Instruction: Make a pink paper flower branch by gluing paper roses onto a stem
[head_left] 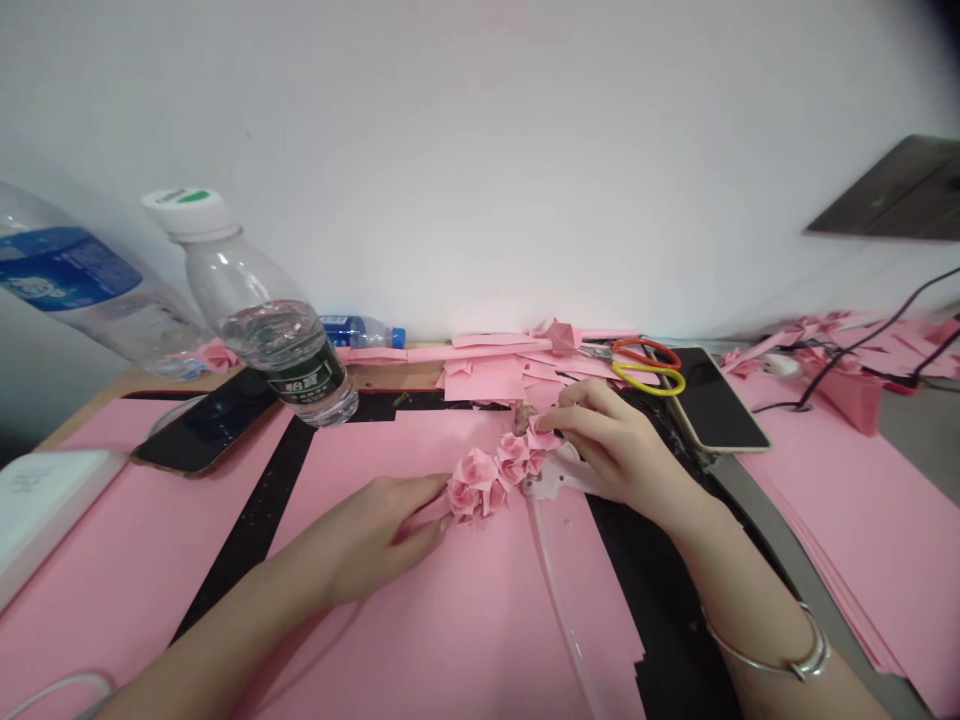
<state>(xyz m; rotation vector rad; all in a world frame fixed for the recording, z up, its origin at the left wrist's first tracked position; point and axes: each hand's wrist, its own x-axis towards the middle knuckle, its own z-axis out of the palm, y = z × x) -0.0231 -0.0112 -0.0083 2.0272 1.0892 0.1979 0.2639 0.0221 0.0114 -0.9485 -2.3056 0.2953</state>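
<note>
Head view, left to right: a white power bank (45, 510) is laid at the edge of the pink-covered bench (94, 410), beside a smartphone (210, 420) and a clear water bottle (262, 320). A chain of pink paper roses (487, 480) is held on a pink sheet at centre, its long axis running from lower left up to the right. The left hand (367, 540) is pressed against its lower end, apparently to steady it, while the right hand (615, 445) is pinched on the upper end; the hands are kept apart, with the roses between them. A clear plastic strip (559, 600) is trailed toward the viewer from under the roses. Folded pink paper (487, 378) is stacked behind, red-and-yellow-handled scissors (645, 355) are laid by a second smartphone (712, 400), and pink sheets (847, 520) are piled at far right.
</note>
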